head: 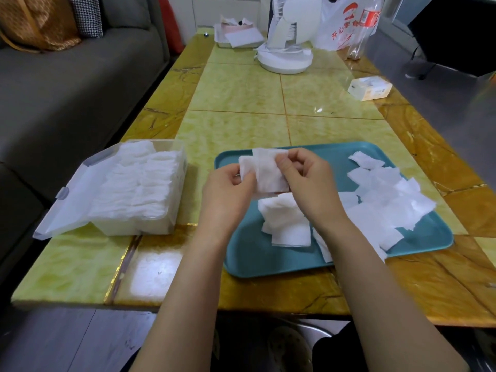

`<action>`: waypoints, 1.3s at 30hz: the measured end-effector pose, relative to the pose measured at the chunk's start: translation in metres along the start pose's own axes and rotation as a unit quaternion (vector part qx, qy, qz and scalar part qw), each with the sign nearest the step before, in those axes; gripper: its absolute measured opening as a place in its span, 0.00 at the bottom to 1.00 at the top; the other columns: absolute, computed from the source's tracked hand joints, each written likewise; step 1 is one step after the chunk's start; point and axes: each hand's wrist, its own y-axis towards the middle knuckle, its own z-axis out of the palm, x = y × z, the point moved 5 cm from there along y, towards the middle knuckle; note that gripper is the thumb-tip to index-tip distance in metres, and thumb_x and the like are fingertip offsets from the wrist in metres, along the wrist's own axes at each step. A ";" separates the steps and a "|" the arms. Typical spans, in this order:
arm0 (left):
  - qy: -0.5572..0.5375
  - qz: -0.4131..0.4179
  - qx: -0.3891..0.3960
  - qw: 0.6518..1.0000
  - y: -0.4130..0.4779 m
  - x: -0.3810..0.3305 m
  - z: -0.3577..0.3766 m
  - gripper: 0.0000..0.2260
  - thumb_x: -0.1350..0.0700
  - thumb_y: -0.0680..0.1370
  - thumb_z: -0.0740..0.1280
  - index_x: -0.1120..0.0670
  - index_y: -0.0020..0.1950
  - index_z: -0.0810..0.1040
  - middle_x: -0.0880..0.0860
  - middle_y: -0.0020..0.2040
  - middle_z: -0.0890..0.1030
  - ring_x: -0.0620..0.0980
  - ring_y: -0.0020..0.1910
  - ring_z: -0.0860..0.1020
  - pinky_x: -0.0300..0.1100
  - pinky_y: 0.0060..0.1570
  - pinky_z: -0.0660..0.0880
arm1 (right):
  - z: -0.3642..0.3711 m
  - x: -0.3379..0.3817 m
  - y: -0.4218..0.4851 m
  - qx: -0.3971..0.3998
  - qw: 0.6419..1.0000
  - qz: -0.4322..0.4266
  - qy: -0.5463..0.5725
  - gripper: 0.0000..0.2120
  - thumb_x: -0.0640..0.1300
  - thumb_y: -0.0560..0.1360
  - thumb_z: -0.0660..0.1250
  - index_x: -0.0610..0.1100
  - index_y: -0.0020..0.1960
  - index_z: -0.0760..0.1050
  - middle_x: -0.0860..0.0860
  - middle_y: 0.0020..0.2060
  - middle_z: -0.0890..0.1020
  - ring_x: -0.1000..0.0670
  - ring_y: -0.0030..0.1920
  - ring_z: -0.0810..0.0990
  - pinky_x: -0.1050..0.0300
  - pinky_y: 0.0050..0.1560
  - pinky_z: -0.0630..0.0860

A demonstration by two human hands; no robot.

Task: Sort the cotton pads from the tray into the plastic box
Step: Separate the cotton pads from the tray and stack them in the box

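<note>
The left hand (228,189) and right hand (311,183) each pinch an edge of the held pads (268,170) between thumb and curled fingers, above the tray (268,260). Under them a small stack (284,221) lies on the tray, with loose pads (389,208) spread to its right. Left of the tray the box (161,229) stands open, filled with packed pads (142,183).

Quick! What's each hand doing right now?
Left hand: closed, pinching a few cotton pads.
Right hand: closed, pinching the same pads from the other side.
</note>
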 end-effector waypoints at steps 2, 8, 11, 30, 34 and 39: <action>-0.012 -0.004 0.021 1.000 0.001 0.000 0.005 0.21 0.46 0.73 0.61 0.65 0.43 0.78 0.55 0.30 0.73 0.47 0.34 0.68 0.47 0.37 0.66 | 0.002 0.000 -0.001 -0.005 0.999 -0.018 -0.037 0.07 0.44 0.78 0.64 0.47 0.40 0.74 0.57 0.28 0.77 0.59 0.31 0.74 0.66 0.35 0.70; -0.019 -0.007 0.039 0.999 0.001 -0.004 0.011 0.24 0.45 0.73 0.57 0.66 0.46 0.78 0.65 0.38 0.79 0.49 0.38 0.73 0.63 0.51 0.75 | 0.001 0.004 -0.004 -0.024 0.996 -0.057 -0.066 0.09 0.46 0.78 0.64 0.51 0.38 0.71 0.57 0.30 0.76 0.61 0.31 0.73 0.71 0.34 0.67; -0.033 -0.011 0.040 0.999 -0.001 -0.006 0.013 0.21 0.48 0.77 0.58 0.66 0.48 0.79 0.67 0.44 0.80 0.53 0.40 0.76 0.59 0.49 0.78 | 0.001 0.006 -0.006 -0.028 0.993 -0.075 -0.086 0.08 0.45 0.78 0.64 0.46 0.40 0.72 0.57 0.30 0.76 0.62 0.30 0.73 0.71 0.33 0.67; 0.050 0.043 -0.052 0.996 0.004 -0.006 -0.010 0.15 0.48 0.69 0.64 0.61 0.40 0.77 0.63 0.37 0.80 0.53 0.33 0.74 0.60 0.42 0.78 | -0.006 -0.013 0.006 0.054 0.972 -0.030 -0.225 0.08 0.45 0.75 0.67 0.46 0.54 0.74 0.53 0.42 0.79 0.53 0.44 0.76 0.56 0.51 0.73; 0.088 0.047 -0.061 0.993 0.006 -0.004 -0.017 0.15 0.50 0.72 0.65 0.64 0.38 0.75 0.64 0.33 0.76 0.50 0.32 0.69 0.54 0.35 0.73 | 0.002 -0.030 -0.005 0.217 0.901 0.011 -0.376 0.24 0.59 0.67 0.72 0.51 0.59 0.74 0.56 0.56 0.78 0.54 0.57 0.74 0.52 0.57 0.72; 0.119 0.046 -0.056 0.990 0.009 0.002 -0.019 0.11 0.56 0.76 0.66 0.63 0.39 0.76 0.63 0.36 0.79 0.51 0.33 0.71 0.45 0.34 0.66 | 0.001 -0.030 -0.004 0.217 0.892 0.000 -0.396 0.17 0.50 0.70 0.72 0.49 0.57 0.76 0.52 0.56 0.78 0.50 0.58 0.75 0.53 0.56 0.72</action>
